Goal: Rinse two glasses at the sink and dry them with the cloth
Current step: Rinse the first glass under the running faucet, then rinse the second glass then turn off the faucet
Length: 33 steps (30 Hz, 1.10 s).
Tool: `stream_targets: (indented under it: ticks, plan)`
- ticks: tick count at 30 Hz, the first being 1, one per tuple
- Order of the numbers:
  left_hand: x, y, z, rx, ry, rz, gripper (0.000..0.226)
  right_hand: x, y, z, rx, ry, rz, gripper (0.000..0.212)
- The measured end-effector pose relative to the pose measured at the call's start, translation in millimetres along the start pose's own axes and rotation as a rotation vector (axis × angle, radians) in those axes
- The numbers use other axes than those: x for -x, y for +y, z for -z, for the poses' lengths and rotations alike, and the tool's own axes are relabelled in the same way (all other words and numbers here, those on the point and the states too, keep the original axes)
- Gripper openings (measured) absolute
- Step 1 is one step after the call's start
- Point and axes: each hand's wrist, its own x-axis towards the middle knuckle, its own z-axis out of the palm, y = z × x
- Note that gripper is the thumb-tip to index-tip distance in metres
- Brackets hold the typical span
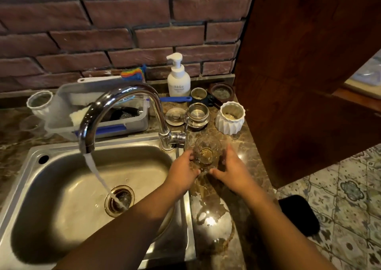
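Both hands on one clear glass, standing on the bench just right of the sink, near the tap base. Left hand cups its left side, fingers curled on the wall; right hand cups the right side, thumb low near the base. Glass upright, amber tint at the bottom; can't tell if that's liquid or the bench showing through. Second glass closer to the camera on the same bench strip, between the forearms; clear, hard to read its orientation. Bench under both looks wet.

Tap swung over the basin, water stream running into the drain. Neither glass is under the stream.

Behind: soap pump bottle, white ribbed cup, metal strainer and lid, grey plastic tub with scrubbers against the brick wall. Cloth not identifiable.
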Motion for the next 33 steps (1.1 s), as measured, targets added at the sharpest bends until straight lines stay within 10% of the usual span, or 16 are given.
stream_targets:
  ticks: [13, 33]
  plan:
    - [168.3, -75.7, 85.2, -0.240, -0.087, 0.053, 0.075, 137.7, -91.0, -81.9, 0.343, -0.348, 0.152, 0.053]
    - [269.0, -313.5, 350.9, -0.398, 0.105, 0.238, 0.033, 128.5, -325.2, -313.2, 0.589, -0.541, 0.354, 0.054]
